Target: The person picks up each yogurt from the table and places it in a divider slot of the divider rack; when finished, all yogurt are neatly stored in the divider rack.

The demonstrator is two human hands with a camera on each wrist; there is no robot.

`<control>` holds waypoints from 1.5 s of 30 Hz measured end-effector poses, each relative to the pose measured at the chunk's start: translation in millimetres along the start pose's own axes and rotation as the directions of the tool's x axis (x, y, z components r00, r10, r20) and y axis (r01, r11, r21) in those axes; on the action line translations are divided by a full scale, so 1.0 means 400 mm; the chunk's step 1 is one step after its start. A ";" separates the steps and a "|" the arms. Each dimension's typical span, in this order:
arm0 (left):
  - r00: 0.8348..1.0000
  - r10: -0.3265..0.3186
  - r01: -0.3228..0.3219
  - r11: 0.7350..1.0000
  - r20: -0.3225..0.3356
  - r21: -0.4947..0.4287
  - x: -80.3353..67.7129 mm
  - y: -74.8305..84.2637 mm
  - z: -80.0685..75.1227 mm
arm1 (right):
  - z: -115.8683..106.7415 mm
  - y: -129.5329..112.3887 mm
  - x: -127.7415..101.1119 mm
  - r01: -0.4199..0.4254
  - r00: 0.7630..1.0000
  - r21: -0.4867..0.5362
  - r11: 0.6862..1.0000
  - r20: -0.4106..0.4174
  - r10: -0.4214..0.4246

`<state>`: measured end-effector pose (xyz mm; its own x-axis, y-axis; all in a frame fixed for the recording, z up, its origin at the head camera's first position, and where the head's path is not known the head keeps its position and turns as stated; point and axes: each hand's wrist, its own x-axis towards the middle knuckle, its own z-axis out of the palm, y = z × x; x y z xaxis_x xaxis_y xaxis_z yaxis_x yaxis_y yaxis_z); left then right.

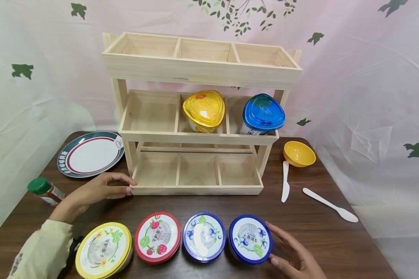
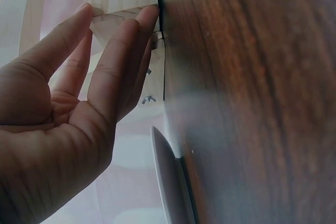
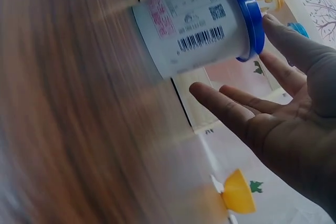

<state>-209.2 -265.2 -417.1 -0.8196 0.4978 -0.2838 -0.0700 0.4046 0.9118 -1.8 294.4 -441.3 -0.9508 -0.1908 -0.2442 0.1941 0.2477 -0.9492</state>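
Note:
Four round tubs stand in a row at the table's front: yellow-lidded (image 1: 103, 250), red-lidded (image 1: 158, 236), and two blue-lidded (image 1: 203, 236) (image 1: 250, 238). My right hand (image 1: 273, 243) lies open beside the rightmost blue-lidded tub (image 3: 199, 19), fingers (image 3: 231, 106) straight and its thumb by the lid's rim. My left hand (image 1: 130, 186) is open, and its fingertips (image 2: 149, 14) touch the bottom left corner of the wooden three-tier rack (image 1: 195, 190). In the rack's middle tier sit a yellow-lidded cup (image 1: 204, 110) and a blue-lidded cup (image 1: 263, 113).
A plate (image 1: 90, 153) lies left of the rack, its edge (image 2: 168, 182) visible in the left wrist view. A green-capped spice jar (image 1: 44, 190) lies at the table's left edge. Right of the rack are a yellow bowl (image 1: 299, 154), a white knife (image 1: 285, 181) and a white spoon (image 1: 329, 204).

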 end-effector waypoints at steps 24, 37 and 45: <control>1.000 -0.009 0.009 1.000 -0.003 -0.028 -0.008 -0.004 0.003 | 0.041 0.014 0.030 0.246 0.958 0.077 0.966 0.128 -0.255; 1.000 0.023 -0.023 1.000 -0.001 -0.010 -0.006 -0.002 0.003 | 0.011 -0.019 0.017 0.160 0.975 -0.129 0.979 -0.136 -0.177; 1.000 0.024 -0.024 1.000 -0.006 -0.007 -0.003 0.000 0.004 | -0.017 -0.045 0.002 0.300 0.897 -0.293 0.908 -0.238 -0.373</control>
<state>-207.3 -264.6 -417.4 -0.8242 0.5031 -0.2601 -0.0539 0.3874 0.9203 -7.6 296.2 -422.9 -0.9825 -0.0379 0.1822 -0.1798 0.4462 -0.8767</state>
